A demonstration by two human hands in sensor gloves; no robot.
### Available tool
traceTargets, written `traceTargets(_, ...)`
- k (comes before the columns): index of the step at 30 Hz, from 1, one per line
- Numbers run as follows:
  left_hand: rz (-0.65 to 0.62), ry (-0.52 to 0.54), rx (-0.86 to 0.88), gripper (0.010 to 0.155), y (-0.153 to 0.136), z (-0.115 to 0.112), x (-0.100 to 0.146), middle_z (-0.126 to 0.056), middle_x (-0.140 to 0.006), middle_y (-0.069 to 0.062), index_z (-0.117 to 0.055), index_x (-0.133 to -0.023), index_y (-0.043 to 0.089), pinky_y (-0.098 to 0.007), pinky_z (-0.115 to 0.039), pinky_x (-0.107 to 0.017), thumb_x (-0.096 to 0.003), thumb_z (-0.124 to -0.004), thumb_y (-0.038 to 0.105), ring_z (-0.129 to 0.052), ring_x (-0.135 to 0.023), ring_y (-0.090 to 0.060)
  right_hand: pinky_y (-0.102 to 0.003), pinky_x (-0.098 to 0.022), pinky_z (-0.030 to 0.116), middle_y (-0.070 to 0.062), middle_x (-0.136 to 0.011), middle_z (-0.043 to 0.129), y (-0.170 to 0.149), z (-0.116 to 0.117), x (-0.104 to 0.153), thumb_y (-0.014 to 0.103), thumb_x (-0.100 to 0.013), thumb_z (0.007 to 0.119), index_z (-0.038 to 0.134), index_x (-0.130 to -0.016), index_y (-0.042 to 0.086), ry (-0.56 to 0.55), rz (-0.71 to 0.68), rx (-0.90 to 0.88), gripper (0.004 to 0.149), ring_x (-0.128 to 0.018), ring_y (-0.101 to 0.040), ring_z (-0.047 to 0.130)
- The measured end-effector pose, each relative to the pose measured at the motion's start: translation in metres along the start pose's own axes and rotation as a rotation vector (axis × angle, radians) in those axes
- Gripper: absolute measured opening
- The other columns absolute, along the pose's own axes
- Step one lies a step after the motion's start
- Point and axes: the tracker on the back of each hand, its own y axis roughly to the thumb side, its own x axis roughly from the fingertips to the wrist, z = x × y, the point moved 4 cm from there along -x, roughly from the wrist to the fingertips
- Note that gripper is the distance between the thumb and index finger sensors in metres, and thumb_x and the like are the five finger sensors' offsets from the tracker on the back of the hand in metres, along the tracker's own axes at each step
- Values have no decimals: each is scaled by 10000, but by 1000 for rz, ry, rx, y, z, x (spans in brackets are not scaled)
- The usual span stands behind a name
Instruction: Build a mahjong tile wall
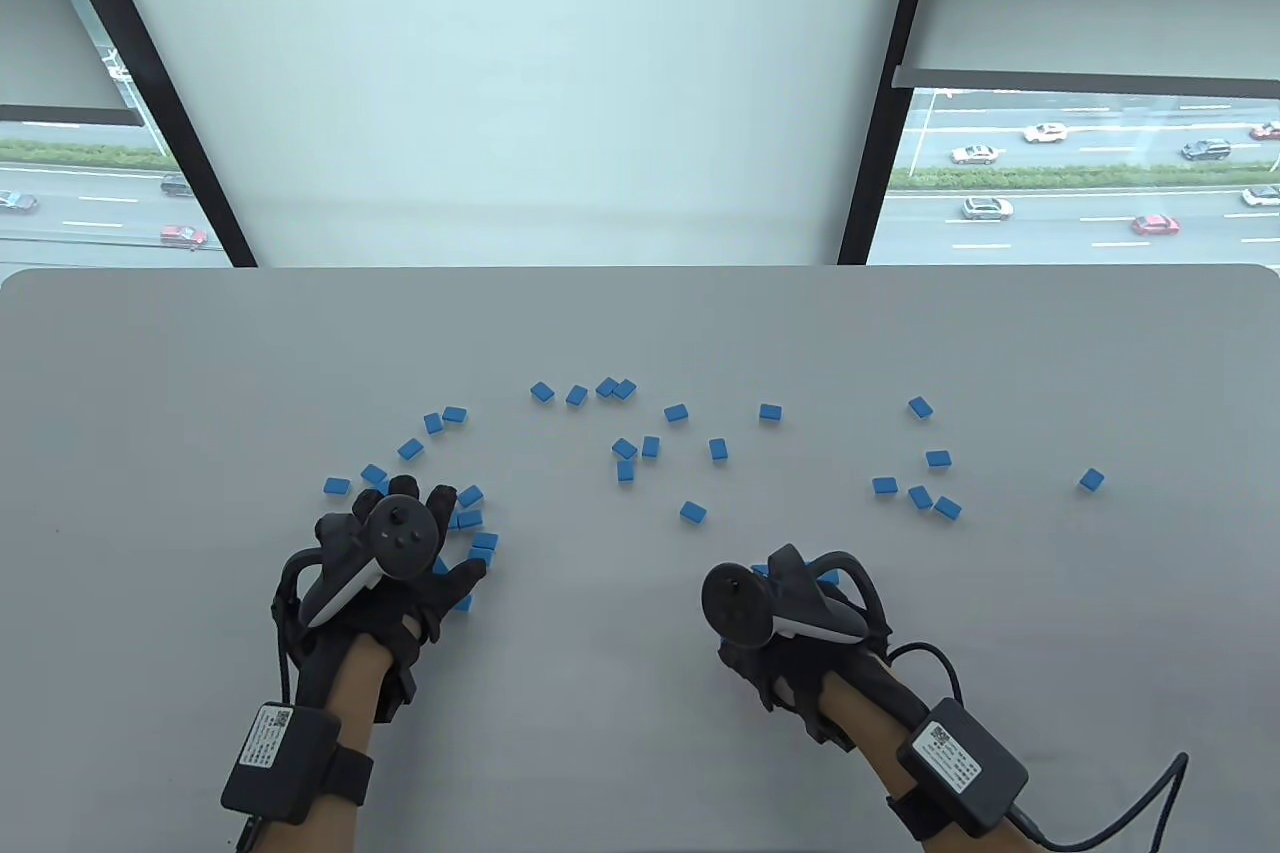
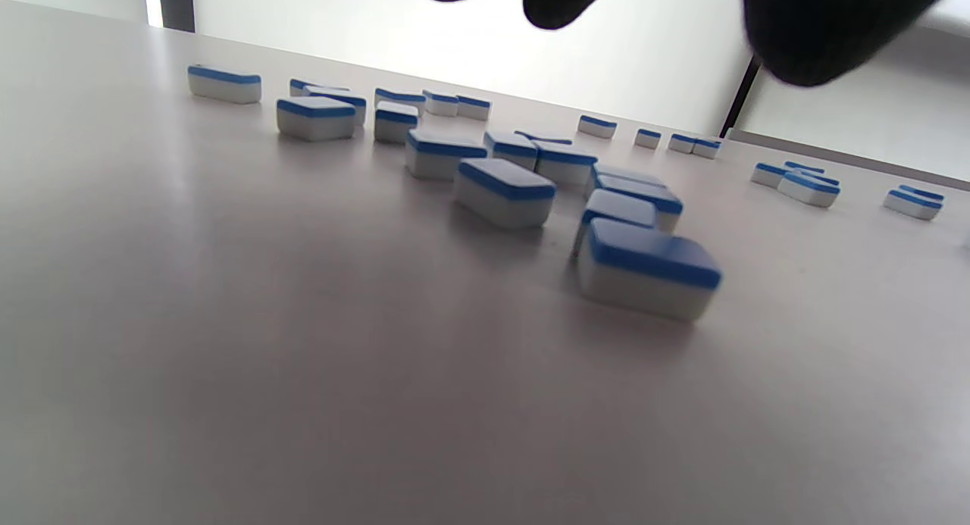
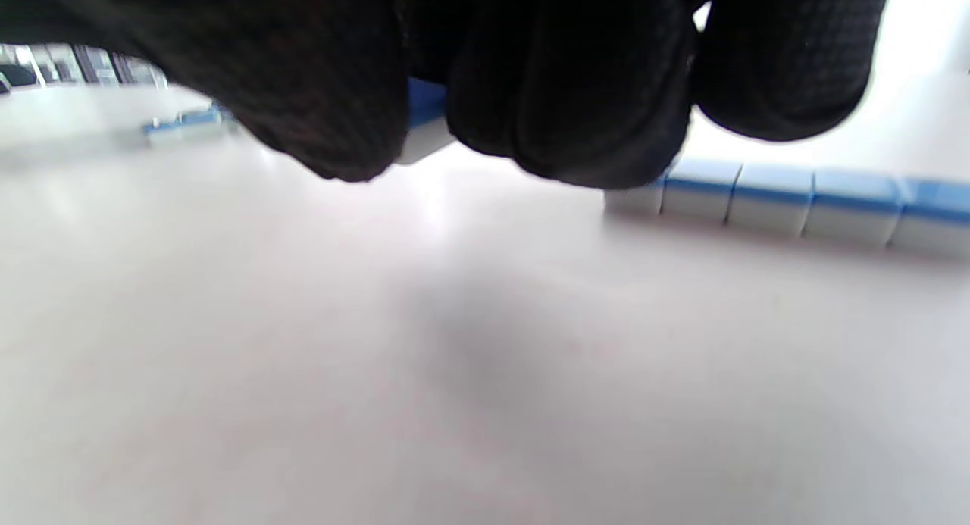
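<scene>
Right hand (image 3: 485, 93) pinching blue-backed white plastic mahjong tile (image 3: 420, 123), left hand (image 1: 400, 553) spread; risk: nudging adjacent tile row (image 3: 788, 199) crooked

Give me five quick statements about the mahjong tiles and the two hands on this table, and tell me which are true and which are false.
1. The loose tiles lie blue side up. True.
2. The tiles are stacked two high across the table. False: in the table view they lie scattered in a single layer.
3. A short row of tiles stands side by side close to the right hand. True, as the right wrist view shows.
4. The left hand rests at the table's far edge. False: it is near the front, fingers spread over a cluster of tiles.
5. The tiles are red and white. False: they are blue over white.
</scene>
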Motion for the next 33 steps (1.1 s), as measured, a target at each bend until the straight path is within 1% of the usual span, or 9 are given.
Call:
traceTargets(3,-3,1,7,862,0,0,0,-284,-1207,-34,-384,-1121,361,-748,-260,-693,-390,-668,717,-278,-1090,-442,-479,-402,835,-65,-722,842,-14,-21,4,361,-364,908,673,-884,142,-174,54,18,611,-387,-218,962)
traceTargets(5,-4,1,5,862,0,0,0,-285,-1207,-36,-384,-1121,361,-748,-260,-692,-390,-669,717,-280,-1089,-444,-478,-392,833,-59,-714,844,-21,-27,5,360,-367,902,671,-886,140,-234,82,30,610,-372,-214,955)
traceTargets(6,-5,1,3,862,0,0,-1,-285,-1207,-36,-384,-1122,360,-748,-261,-693,-390,-668,717,-279,-1090,-443,-480,-392,830,-60,-716,841,-25,-28,4,358,-367,900,668,-888,140,-246,102,39,610,-373,-216,952)
traceTargets(10,-5,-4,3,862,0,-1,-1,-286,-1207,-33,-384,-1120,363,-748,-260,-693,-389,-668,718,-280,-1090,-443,-483,-395,827,-65,-726,837,-36,-19,-2,343,-374,893,663,-895,136,-198,154,77,606,-380,-221,950)
traceTargets(17,-3,-3,12,860,-1,-1,0,-285,-1207,-34,-385,-1120,362,-747,-260,-694,-390,-669,717,-279,-1091,-442,-485,-394,827,-65,-724,845,-41,3,-13,334,-379,891,672,-896,138,-98,171,129,594,-379,-223,951)
traceTargets(24,-5,1,13,860,-1,0,0,-284,-1207,-36,-383,-1120,362,-746,-260,-695,-391,-668,717,-278,-1090,-442,-489,-405,819,-58,-728,845,-40,13,-17,331,-389,878,676,-902,151,-60,168,143,580,-393,-231,945)
traceTargets(26,-8,6,15,862,-1,1,0,-285,-1207,-34,-384,-1121,362,-747,-261,-694,-389,-669,717,-280,-1090,-444,-488,-406,818,-55,-728,845,-40,14,-17,328,-392,873,674,-908,156,-58,168,141,579,-393,-231,944)
traceTargets(29,-10,13,18,863,-1,3,0,-284,-1207,-35,-383,-1121,363,-748,-261,-693,-389,-669,718,-279,-1090,-443,-484,-407,817,-45,-734,840,-40,9,-14,348,-388,874,665,-918,171,-67,172,136,596,-394,-225,942)
traceTargets(33,-9,17,26,863,-3,5,1,-283,-1207,-36,-382,-1122,360,-748,-260,-693,-391,-668,717,-277,-1090,-443,-483,-417,813,-41,-754,828,-38,-12,-5,362,-386,875,651,-933,184,-120,184,129,617,-406,-223,941)
